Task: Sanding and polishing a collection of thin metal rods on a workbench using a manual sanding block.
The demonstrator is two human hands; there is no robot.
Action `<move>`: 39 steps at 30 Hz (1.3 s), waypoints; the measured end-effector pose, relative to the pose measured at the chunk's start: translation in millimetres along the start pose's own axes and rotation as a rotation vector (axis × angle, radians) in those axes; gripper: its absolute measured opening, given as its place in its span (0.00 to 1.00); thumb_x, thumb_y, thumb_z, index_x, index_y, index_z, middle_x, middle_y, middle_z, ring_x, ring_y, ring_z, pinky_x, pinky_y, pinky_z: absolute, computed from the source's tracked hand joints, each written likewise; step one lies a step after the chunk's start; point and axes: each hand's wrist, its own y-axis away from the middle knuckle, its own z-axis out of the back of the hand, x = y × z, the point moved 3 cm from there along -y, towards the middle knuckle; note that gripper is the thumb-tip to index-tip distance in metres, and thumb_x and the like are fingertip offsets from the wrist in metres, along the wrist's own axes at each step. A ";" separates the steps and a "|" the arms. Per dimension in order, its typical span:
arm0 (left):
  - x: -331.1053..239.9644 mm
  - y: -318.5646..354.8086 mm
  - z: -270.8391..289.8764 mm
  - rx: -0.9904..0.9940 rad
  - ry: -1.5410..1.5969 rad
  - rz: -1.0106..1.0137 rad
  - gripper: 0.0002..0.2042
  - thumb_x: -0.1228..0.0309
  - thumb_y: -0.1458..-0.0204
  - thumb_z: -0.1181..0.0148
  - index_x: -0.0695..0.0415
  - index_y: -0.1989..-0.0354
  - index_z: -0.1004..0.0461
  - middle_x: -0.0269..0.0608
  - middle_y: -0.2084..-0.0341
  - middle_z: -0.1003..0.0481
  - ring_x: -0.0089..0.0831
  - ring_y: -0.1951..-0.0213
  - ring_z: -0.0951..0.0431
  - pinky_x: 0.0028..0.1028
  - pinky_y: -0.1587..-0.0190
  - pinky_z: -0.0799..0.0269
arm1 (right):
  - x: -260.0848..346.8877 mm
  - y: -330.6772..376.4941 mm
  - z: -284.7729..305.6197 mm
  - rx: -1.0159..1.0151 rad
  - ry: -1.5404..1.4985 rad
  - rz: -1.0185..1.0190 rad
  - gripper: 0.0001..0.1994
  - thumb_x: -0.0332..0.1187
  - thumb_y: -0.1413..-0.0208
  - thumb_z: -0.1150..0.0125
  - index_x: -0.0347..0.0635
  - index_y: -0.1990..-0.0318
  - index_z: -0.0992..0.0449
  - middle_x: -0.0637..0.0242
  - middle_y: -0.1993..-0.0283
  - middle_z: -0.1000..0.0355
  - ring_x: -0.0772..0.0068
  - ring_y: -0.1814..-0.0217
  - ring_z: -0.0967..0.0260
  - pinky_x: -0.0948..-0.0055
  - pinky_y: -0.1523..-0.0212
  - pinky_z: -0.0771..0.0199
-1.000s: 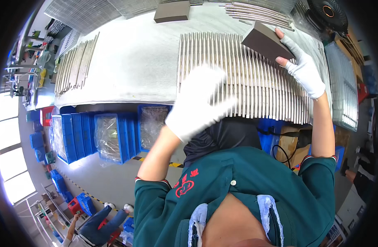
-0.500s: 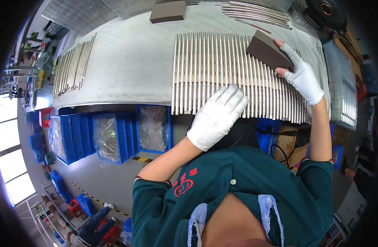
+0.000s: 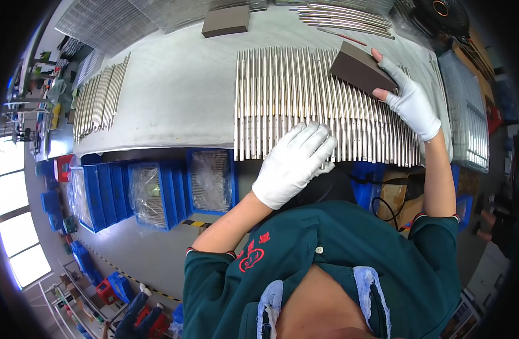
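Observation:
A wide row of shiny metal rods (image 3: 276, 90) lies side by side on the white-covered table. My right hand (image 3: 415, 110), in a white glove with thumb and a fingertip bare, grips a dark brown rectangular block (image 3: 361, 69). The block rests at a slant across the far right part of the row. My left hand (image 3: 296, 161), fully gloved in white, lies over the near ends of the middle rods. Its fingers are stretched forward on them, and the thumb shows below, by the table edge.
Another brown block (image 3: 225, 22) sits at the table's back. Beside it to the right lie loose rods (image 3: 344, 20) and a thin red-tipped stick (image 3: 350, 37). More rods (image 3: 101, 101) lie at far left. Blue crates (image 3: 211, 181) with plastic-wrapped contents stand below the table's front edge.
The block and my right hand sit slightly farther left in view. My left fingers are a little more bent, and the thumb now shows. The whole view has shifted slightly.

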 end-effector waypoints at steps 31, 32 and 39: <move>-0.8 -1.8 5.0 0.043 0.012 0.061 0.31 0.59 0.61 0.33 0.60 0.48 0.33 0.46 0.50 0.31 0.45 0.44 0.33 0.40 0.40 0.38 | -17.9 18.2 19.7 0.054 -0.109 -0.145 0.31 0.26 0.48 0.37 0.54 0.35 0.37 0.68 0.36 0.34 0.74 0.36 0.38 0.74 0.35 0.42; -0.8 -3.0 3.5 0.044 0.013 0.058 0.31 0.59 0.61 0.33 0.60 0.48 0.33 0.46 0.50 0.31 0.45 0.44 0.33 0.40 0.40 0.38 | -17.6 19.7 20.4 0.052 -0.108 -0.146 0.31 0.26 0.48 0.37 0.54 0.35 0.37 0.68 0.36 0.34 0.74 0.36 0.38 0.74 0.35 0.42; -0.5 -6.8 -5.6 0.043 -0.041 0.057 0.31 0.64 0.61 0.34 0.59 0.46 0.34 0.45 0.50 0.31 0.44 0.44 0.33 0.40 0.41 0.37 | -12.4 20.5 18.3 0.048 -0.092 -0.175 0.31 0.26 0.48 0.37 0.55 0.35 0.36 0.65 0.38 0.33 0.73 0.37 0.37 0.73 0.37 0.40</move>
